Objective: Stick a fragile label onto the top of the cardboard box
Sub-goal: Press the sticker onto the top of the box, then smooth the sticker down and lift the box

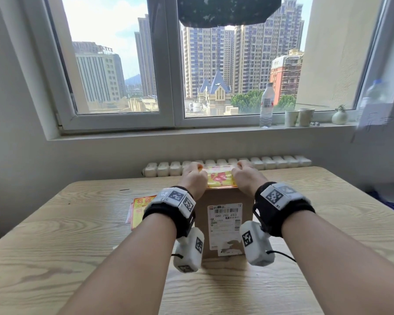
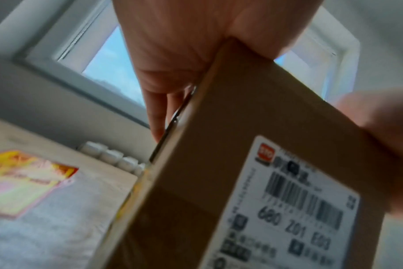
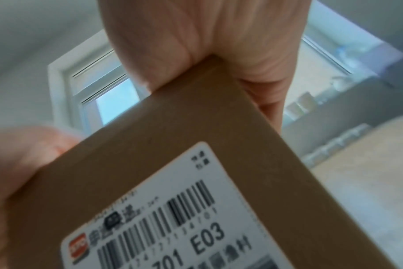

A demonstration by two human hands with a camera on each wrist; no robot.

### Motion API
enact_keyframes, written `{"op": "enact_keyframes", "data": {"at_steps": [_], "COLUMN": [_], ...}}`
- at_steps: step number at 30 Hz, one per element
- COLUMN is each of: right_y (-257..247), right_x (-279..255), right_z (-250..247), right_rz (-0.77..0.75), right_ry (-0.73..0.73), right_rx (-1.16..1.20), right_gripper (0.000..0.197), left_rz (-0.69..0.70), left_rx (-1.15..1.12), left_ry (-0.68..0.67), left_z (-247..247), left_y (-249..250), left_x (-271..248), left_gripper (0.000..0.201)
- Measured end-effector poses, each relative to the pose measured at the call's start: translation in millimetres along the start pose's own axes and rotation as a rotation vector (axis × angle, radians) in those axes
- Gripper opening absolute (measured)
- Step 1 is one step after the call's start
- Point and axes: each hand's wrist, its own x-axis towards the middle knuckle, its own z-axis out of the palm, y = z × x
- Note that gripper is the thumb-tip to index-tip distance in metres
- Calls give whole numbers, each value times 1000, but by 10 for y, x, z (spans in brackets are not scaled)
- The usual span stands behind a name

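A brown cardboard box stands upright on the wooden table, its white shipping label facing me. A yellow and red fragile label lies stretched across the box's top. My left hand pinches the label's left end with curled fingers, and my right hand pinches its right end. In the left wrist view the left hand sits over the top corner of the box. The right wrist view shows the right hand over the opposite corner of the box. The wrist views hide the label.
A stack of spare fragile labels lies on the table left of the box. A white radiator runs behind the table's far edge. The windowsill holds a water bottle, two cups and a small vase.
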Motion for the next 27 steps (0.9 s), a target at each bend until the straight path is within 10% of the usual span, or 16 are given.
{"op": "enact_keyframes", "data": {"at_steps": [8, 13, 20, 27], "right_y": [285, 343, 327, 169], "right_x": [-223, -556, -440, 65], "right_z": [-7, -60, 57, 27], "right_rz": [51, 164, 217, 118], "right_ry": [15, -78, -52, 54], "right_rx": [415, 292, 346, 451], "right_gripper": [96, 98, 109, 90], "left_rz": [-208, -317, -223, -115], "left_rx": [-378, -438, -244, -241], "left_ry": [81, 34, -173, -94], "left_z": [58, -139, -125, -187], "left_y": [-424, -346, -361, -229], "left_x": [156, -334, -410, -18], "left_gripper": [94, 41, 55, 39]}}
